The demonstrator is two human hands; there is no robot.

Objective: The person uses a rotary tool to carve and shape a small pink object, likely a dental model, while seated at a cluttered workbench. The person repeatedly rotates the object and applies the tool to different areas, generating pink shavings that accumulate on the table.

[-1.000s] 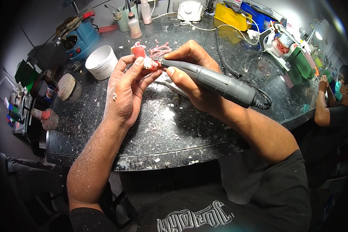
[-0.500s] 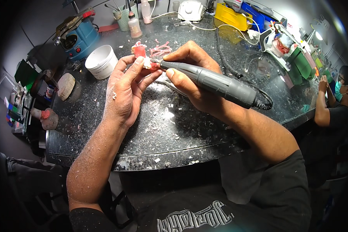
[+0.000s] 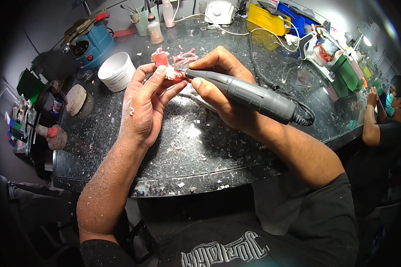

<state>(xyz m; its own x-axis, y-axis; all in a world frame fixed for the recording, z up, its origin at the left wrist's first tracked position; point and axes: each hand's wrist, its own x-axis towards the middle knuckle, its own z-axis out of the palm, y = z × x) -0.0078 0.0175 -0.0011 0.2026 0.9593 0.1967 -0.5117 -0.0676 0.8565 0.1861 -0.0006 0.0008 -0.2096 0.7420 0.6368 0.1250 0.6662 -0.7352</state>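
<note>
Pinching a small red-and-white piece [image 3: 161, 60] in the left grip [image 3: 143, 104]. Holding a black rotary handpiece [image 3: 256, 96] in the right grip [image 3: 229, 108], pointing it at that piece, close by the left fingers [image 3: 156, 78].

Matt plastic handpiece [image 3: 254, 94], smooth tub [image 3: 118, 81], glossy tabletop [image 3: 236, 151] (dusty)

Black bench [image 3: 236, 151], strewn with pale shavings. At its left end, a blue machine [image 3: 99, 46] with a red button [image 3: 90, 58]; near that, a white tub [image 3: 116, 73] and a pale round block [image 3: 76, 99]. Along the back, a mint cup [image 3: 142, 29] of tools, a small bottle [image 3: 155, 32] just beside it. Farther right, a yellow bin [image 3: 265, 20] next to a blue bin [image 3: 294, 21], then a lit lamp [image 3: 369, 34]. At the far right, a person [image 3: 387, 131] in a green mask [image 3: 390, 106]. Lower left, dim: a pinkish vessel [image 3: 57, 139], possibly a jar.
</note>
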